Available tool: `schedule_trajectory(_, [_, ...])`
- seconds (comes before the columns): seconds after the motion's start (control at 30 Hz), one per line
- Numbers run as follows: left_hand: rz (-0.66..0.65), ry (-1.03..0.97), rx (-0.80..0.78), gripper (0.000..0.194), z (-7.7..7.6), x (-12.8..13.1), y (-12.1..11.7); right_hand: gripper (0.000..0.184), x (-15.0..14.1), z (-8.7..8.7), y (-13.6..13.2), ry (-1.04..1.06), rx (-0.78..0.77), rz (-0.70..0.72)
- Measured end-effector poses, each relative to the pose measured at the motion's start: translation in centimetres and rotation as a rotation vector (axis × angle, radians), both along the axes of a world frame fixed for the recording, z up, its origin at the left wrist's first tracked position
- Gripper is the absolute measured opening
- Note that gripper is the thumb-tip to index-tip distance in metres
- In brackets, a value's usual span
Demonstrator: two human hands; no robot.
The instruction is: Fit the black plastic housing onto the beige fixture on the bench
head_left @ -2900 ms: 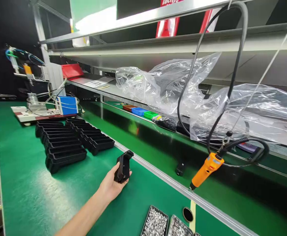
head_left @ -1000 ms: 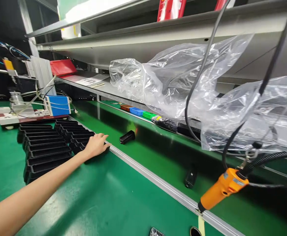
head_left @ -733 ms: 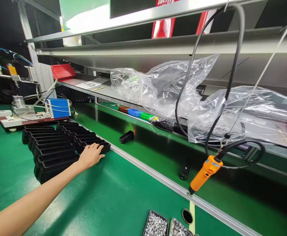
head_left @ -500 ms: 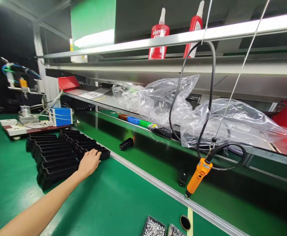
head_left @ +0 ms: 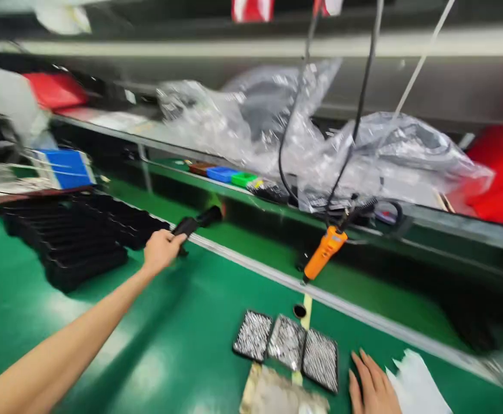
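Observation:
The picture is blurred by motion. My left hand (head_left: 161,250) is stretched out over the green bench mat and grips a black plastic part (head_left: 185,227), held just off the near end of two rows of black plastic parts (head_left: 74,238). My right hand (head_left: 372,386) lies flat on the mat at the bottom edge, fingers apart, holding nothing. It rests between three trays of small silver screws (head_left: 286,342) and a white sheet (head_left: 415,386).
An orange electric screwdriver (head_left: 323,256) hangs on a cable above the metal rail (head_left: 363,313). Another black part (head_left: 210,216) lies on the belt beyond the rail. Clear plastic bags (head_left: 277,126) and small coloured bins (head_left: 223,173) sit on the shelf behind.
My left hand has closed on a black part at the near end of the rows and lifted it. The view has tipped down, bringing my right hand and the screw trays into sight.

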State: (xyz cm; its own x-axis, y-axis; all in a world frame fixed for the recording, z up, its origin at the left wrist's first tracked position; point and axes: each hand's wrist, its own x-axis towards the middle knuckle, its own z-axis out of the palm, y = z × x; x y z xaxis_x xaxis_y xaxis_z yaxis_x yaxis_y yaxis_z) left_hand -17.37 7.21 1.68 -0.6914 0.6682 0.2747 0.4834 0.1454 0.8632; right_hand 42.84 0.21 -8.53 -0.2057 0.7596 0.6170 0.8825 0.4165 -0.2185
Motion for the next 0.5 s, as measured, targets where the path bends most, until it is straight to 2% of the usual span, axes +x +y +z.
schedule_trajectory(0.03, [-0.042,-0.114,0.047,0.032,-0.2,1.3,-0.2,0.065,0.0,0.1,-0.5,0.052,-0.053,-0.009])
schedule_trajectory(0.1, [-0.130,-0.354,0.162,0.034,-0.9,4.3,-0.7,0.055,-0.2,0.8,-1.4,0.134,-0.133,-0.001])
schedule_trajectory(0.17, [-0.196,-0.565,0.266,0.032,-2.0,7.6,-1.7,0.043,-0.7,2.2,-2.2,0.147,-0.161,-0.017])
schedule_trajectory(0.23, [-0.206,-0.709,0.350,0.027,-3.4,10.9,-3.1,0.033,-1.7,3.9,-2.9,0.139,-0.182,0.005])
schedule_trajectory(0.37, [-0.088,-0.806,0.441,0.028,-6.0,16.0,-5.3,0.015,-4.6,6.4,-3.3,0.065,-0.300,0.148])
schedule_trajectory(0.5, [-0.038,-0.721,0.390,0.033,-7.6,17.4,-6.3,0.013,-6.7,7.3,-2.3,0.021,-0.408,0.183])
